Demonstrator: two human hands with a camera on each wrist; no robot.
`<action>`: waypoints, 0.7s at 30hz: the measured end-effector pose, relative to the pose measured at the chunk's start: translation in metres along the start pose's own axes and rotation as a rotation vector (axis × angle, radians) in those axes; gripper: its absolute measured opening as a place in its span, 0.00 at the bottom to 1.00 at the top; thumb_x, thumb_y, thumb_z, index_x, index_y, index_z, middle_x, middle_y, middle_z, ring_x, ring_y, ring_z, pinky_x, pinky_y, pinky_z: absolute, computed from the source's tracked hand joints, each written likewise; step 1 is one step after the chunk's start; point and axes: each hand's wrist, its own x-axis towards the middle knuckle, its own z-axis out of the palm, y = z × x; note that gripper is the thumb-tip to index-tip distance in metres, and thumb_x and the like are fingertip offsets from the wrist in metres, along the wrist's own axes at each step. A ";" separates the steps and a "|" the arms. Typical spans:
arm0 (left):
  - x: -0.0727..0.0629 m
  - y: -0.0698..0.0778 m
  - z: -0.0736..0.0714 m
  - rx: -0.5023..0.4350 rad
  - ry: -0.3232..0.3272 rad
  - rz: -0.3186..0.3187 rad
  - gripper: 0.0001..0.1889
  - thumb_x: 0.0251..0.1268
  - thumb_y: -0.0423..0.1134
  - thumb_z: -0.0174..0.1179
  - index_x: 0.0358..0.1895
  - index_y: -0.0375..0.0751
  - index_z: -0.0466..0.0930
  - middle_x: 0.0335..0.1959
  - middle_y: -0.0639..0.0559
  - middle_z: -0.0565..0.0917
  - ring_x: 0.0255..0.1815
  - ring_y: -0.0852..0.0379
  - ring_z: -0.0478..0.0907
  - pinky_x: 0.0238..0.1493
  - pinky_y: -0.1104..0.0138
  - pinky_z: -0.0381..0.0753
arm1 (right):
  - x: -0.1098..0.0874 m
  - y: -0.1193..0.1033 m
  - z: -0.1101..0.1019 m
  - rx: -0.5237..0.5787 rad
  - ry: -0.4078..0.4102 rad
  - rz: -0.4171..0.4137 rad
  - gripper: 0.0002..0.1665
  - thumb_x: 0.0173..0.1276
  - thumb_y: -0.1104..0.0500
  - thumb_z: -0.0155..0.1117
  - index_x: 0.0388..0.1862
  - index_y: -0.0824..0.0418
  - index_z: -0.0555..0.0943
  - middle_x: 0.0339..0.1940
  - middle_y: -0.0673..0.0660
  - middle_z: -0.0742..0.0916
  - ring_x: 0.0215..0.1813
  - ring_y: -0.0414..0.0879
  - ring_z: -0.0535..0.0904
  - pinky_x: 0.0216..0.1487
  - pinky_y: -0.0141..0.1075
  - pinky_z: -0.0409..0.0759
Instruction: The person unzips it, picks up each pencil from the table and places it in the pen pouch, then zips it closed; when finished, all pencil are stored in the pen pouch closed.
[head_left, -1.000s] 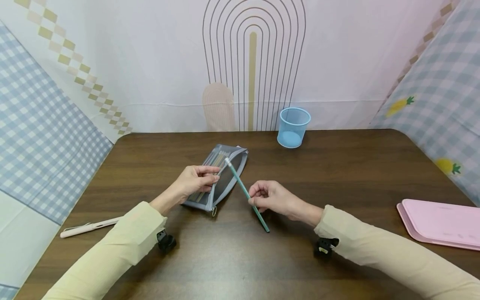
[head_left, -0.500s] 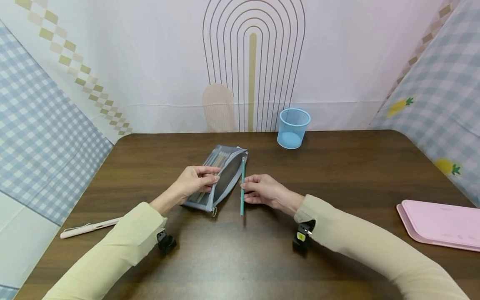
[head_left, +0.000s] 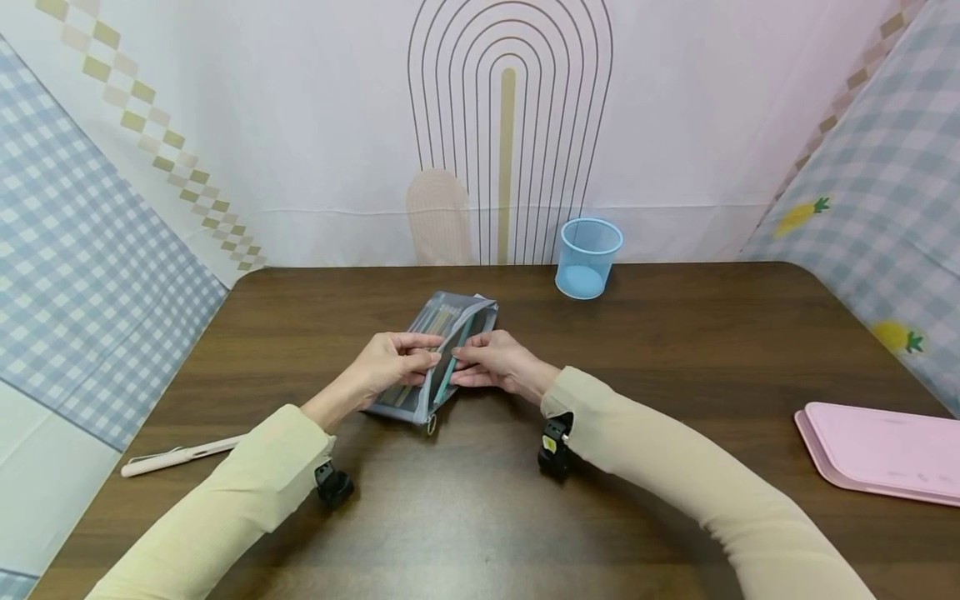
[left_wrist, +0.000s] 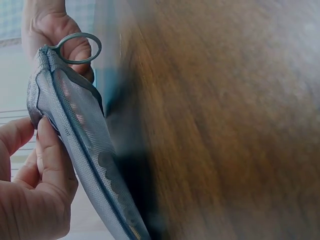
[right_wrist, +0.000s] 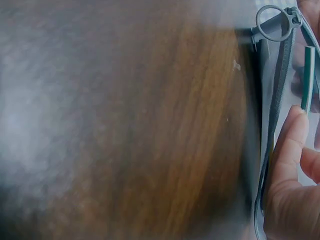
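A grey mesh zip pouch (head_left: 412,414) lies at the middle of the table, its mouth unzipped and slender pencil-like items visible through the mesh. My left hand (head_left: 384,365) pinches the left edge of the mouth between thumb and fingers. From the other side, my right hand (head_left: 501,364) holds a teal pencil (head_left: 447,379) in its fingertips, lying slantwise within the pouch mouth. Seen from the right wrist, the pencil's flat end (right_wrist: 308,75) points toward the zipper's ring pull (right_wrist: 273,40). Mesh and fingers hide part of the pencil.
A light blue mesh pen cup (head_left: 583,279) stands at the table's back edge. To the left lies a white pen (head_left: 168,460), partly behind the left sleeve. A pink flat case (head_left: 885,450) lies at the right edge.
My right hand has moved left and slightly away from me, bringing the pencil from beside the pouch into its mouth. The pencil's tilt has swung round. My left hand stays put.
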 end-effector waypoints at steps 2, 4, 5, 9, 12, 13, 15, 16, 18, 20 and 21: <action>0.000 0.000 0.001 -0.005 0.001 0.003 0.22 0.63 0.32 0.58 0.60 0.29 0.72 0.32 0.57 0.81 0.29 0.67 0.79 0.35 0.72 0.81 | 0.002 0.001 0.002 0.012 -0.001 0.001 0.03 0.71 0.67 0.51 0.35 0.66 0.71 0.24 0.56 0.81 0.22 0.43 0.83 0.27 0.28 0.81; 0.000 0.001 0.001 -0.009 0.001 0.005 0.22 0.63 0.31 0.58 0.60 0.28 0.72 0.31 0.58 0.81 0.29 0.67 0.79 0.34 0.72 0.81 | 0.003 0.001 0.002 0.030 -0.001 0.005 0.02 0.71 0.68 0.51 0.38 0.67 0.72 0.25 0.57 0.81 0.23 0.43 0.83 0.27 0.28 0.81; 0.000 0.001 0.001 -0.011 0.000 0.005 0.22 0.64 0.31 0.58 0.60 0.28 0.72 0.31 0.58 0.81 0.29 0.67 0.79 0.34 0.72 0.81 | 0.003 0.001 0.003 0.039 0.002 0.009 0.03 0.71 0.68 0.51 0.41 0.69 0.72 0.25 0.57 0.81 0.23 0.44 0.83 0.28 0.29 0.82; -0.001 0.001 0.000 -0.009 -0.003 0.004 0.22 0.64 0.31 0.57 0.60 0.28 0.72 0.33 0.55 0.82 0.29 0.66 0.79 0.34 0.72 0.81 | 0.000 0.002 0.002 0.053 0.018 0.023 0.17 0.71 0.69 0.50 0.57 0.73 0.68 0.27 0.58 0.82 0.26 0.45 0.84 0.30 0.30 0.82; -0.001 0.000 0.000 -0.014 0.000 0.002 0.22 0.63 0.31 0.57 0.60 0.28 0.71 0.34 0.51 0.82 0.29 0.66 0.79 0.34 0.72 0.81 | -0.005 0.002 0.000 0.033 0.031 0.012 0.21 0.71 0.69 0.50 0.61 0.73 0.64 0.28 0.58 0.82 0.27 0.45 0.84 0.31 0.30 0.83; -0.001 0.001 0.000 -0.018 0.003 0.001 0.22 0.63 0.31 0.57 0.60 0.28 0.72 0.34 0.51 0.82 0.29 0.66 0.79 0.34 0.72 0.81 | -0.006 0.002 -0.002 0.023 0.036 0.001 0.21 0.71 0.69 0.51 0.61 0.73 0.64 0.28 0.58 0.82 0.27 0.44 0.84 0.31 0.31 0.83; -0.001 0.001 0.001 -0.025 0.006 0.005 0.21 0.63 0.30 0.58 0.60 0.28 0.72 0.36 0.49 0.83 0.29 0.66 0.79 0.34 0.72 0.81 | -0.009 0.001 -0.007 0.003 0.057 -0.035 0.21 0.70 0.70 0.51 0.61 0.74 0.64 0.28 0.58 0.82 0.26 0.43 0.83 0.31 0.31 0.83; -0.001 0.000 0.001 -0.022 0.007 0.010 0.21 0.63 0.31 0.58 0.60 0.28 0.72 0.36 0.48 0.83 0.29 0.66 0.79 0.34 0.72 0.81 | -0.010 0.001 -0.011 -0.007 0.072 -0.062 0.21 0.70 0.70 0.51 0.60 0.75 0.64 0.27 0.58 0.82 0.26 0.42 0.83 0.31 0.31 0.83; -0.001 0.000 0.000 -0.014 0.009 0.019 0.21 0.63 0.31 0.58 0.59 0.27 0.73 0.39 0.46 0.83 0.28 0.68 0.78 0.33 0.73 0.81 | -0.012 0.000 -0.019 -0.026 0.126 -0.114 0.19 0.69 0.71 0.51 0.58 0.75 0.65 0.28 0.57 0.81 0.25 0.41 0.82 0.31 0.30 0.82; -0.001 0.000 0.000 -0.010 0.012 0.022 0.21 0.63 0.30 0.58 0.59 0.27 0.73 0.41 0.44 0.84 0.28 0.68 0.78 0.33 0.73 0.80 | -0.012 -0.003 -0.030 -0.039 0.196 -0.166 0.18 0.69 0.71 0.52 0.57 0.75 0.67 0.31 0.57 0.80 0.26 0.40 0.81 0.31 0.30 0.82; -0.002 -0.001 0.000 -0.008 0.012 0.022 0.21 0.63 0.30 0.57 0.59 0.26 0.72 0.42 0.43 0.83 0.28 0.69 0.77 0.33 0.74 0.80 | -0.012 -0.004 -0.035 -0.048 0.234 -0.186 0.18 0.69 0.70 0.52 0.56 0.74 0.68 0.32 0.57 0.80 0.27 0.40 0.80 0.32 0.29 0.82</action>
